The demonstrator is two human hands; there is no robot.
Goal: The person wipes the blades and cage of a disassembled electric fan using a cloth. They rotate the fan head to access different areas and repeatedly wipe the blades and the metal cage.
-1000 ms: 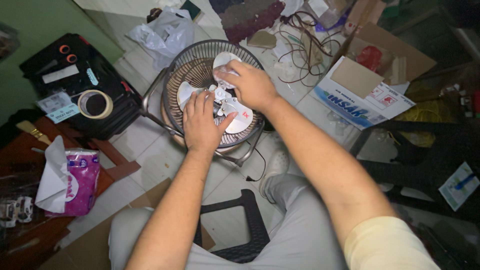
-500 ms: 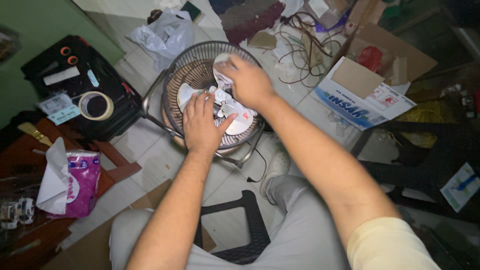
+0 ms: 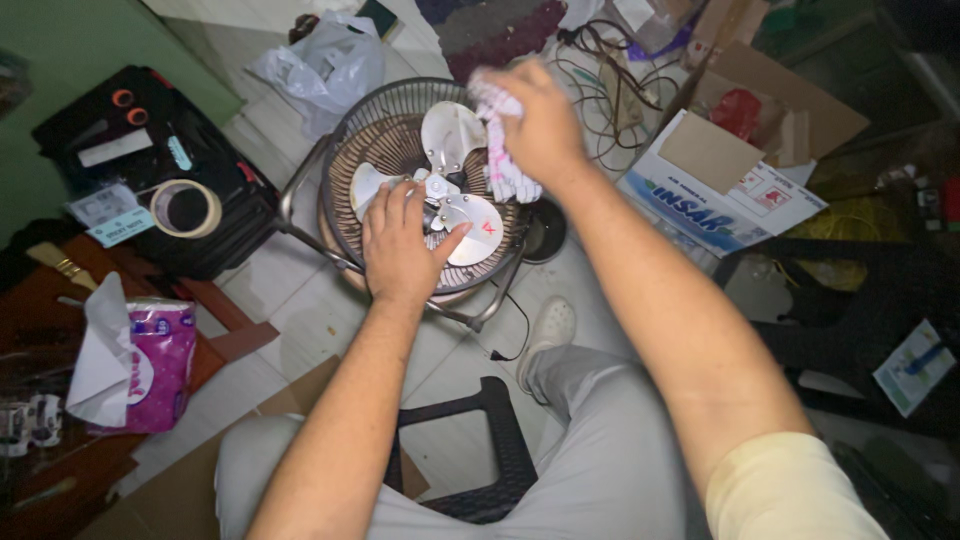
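- Head view: floor fan (image 3: 425,190) lies face-up on the tiled floor (image 3: 300,310), front guard off, rear wire grille (image 3: 350,130) and three pale blades (image 3: 450,135) exposed.
- Left hand (image 3: 400,245) lies flat on the hub area, fingers spread across the near blade and grille rim. Palm down, open, pressing rather than clamping.
- Right hand (image 3: 540,125) is closed around a bunched white-and-pink cloth (image 3: 500,150), held over the far-right side of the blades; cloth hangs against the grille edge.
- Fan sits between the person's knees and a black tool case (image 3: 150,170), which has a tape roll (image 3: 185,208) on top. Power cord (image 3: 510,330) trails off the near side.
- Handling, my read: blades are thin plastic, flex easily, edges could crack if levered. Hub is the stiff point, so brace there, as the left hand does.
- Blades likely spin freely, so wiping needs one hand to pin them.
- Grille wire is springy and thin; poor grip point. Metal stand frame (image 3: 300,200) is the solid place to lift or shift it.
- Cloth is soft, limp, can snag on wire.
- Nearby: cardboard box (image 3: 720,190) right, tissue pack (image 3: 150,370) left, plastic bag (image 3: 325,65) and loose wires (image 3: 600,90) beyond.
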